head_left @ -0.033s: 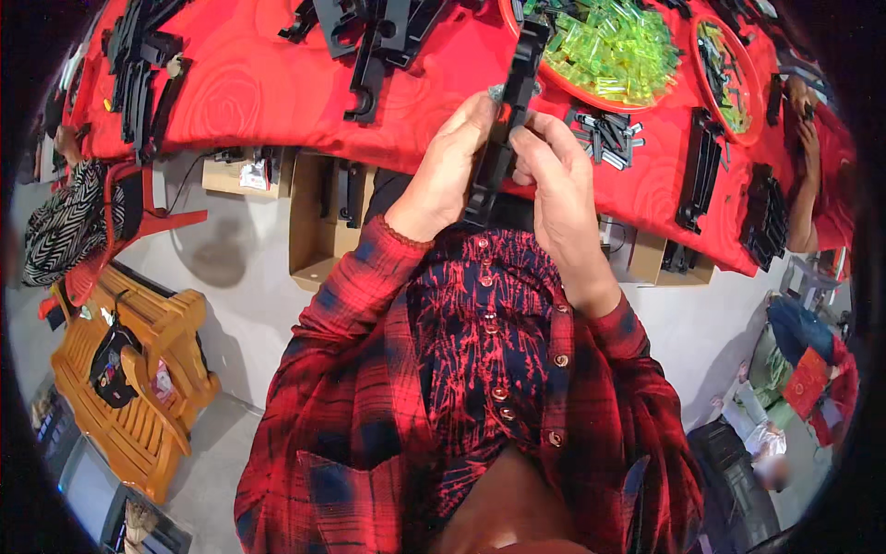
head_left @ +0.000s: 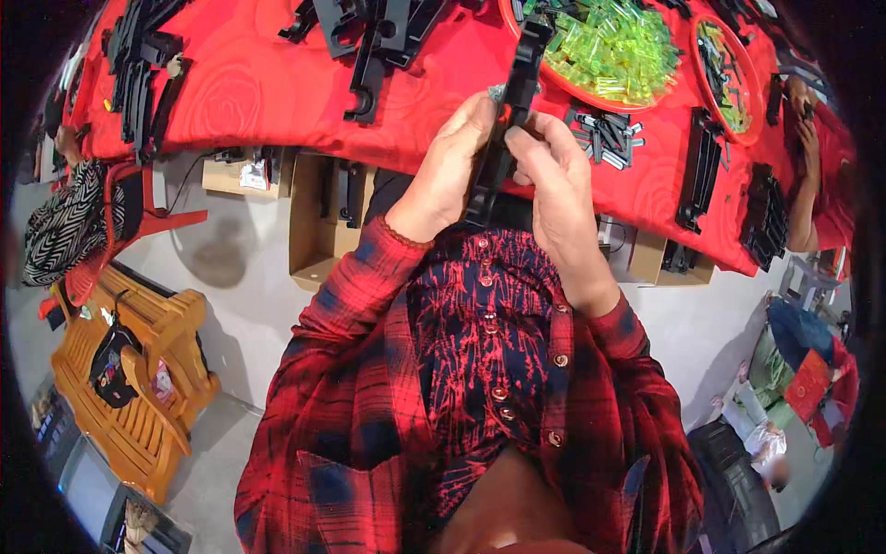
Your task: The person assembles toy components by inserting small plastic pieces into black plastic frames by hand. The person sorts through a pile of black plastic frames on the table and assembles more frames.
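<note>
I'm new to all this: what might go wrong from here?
If the left hand loosened its grip, the long black piece might slip and fall, since its near end appears past the edge of the red-covered table. The right hand is close to the small loose pieces, so it might knock some away.

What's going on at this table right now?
A person in a red-and-black plaid shirt is working on a long black part, held at a slant over the edge of the red-covered table. The left hand grips it from one side, while the right hand has its thumb and fingers at the other. Just beyond are clear yellow-green pieces in a red basin, with more black parts toward the far left.
</note>
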Motion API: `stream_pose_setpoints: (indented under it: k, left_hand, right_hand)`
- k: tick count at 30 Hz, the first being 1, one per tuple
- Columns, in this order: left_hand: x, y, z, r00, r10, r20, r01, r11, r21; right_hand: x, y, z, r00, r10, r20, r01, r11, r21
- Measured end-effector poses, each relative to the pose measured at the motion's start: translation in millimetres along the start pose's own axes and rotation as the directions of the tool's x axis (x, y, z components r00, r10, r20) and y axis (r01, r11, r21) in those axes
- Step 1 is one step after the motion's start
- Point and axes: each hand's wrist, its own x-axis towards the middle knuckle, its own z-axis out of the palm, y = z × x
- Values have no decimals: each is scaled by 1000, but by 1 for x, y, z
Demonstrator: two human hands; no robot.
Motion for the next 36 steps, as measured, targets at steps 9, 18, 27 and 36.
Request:
stream_pose_setpoints:
  k: [9, 18, 27, 36]
  left_hand:
    - [0, -19, -2, 987, 149, -54, -136, 970, 201]
    - [-9, -13, -1, 950, 304, -76, -216, 810, 545]
    - [-23, -15, -4, 924, 381, -21, -264, 679, 685]
    - [-12, -17, -7, 957, 290, -32, -207, 754, 624]
  right_hand:
    - [18, 40, 1, 966, -239, -92, 206, 938, -280]
    - [22, 38, -1, 977, -209, -43, 174, 897, -406]
    - [21, 51, -1, 975, -221, 37, 216, 881, -422]
    - [15, 33, -10, 988, 43, 147, -25, 991, -128]
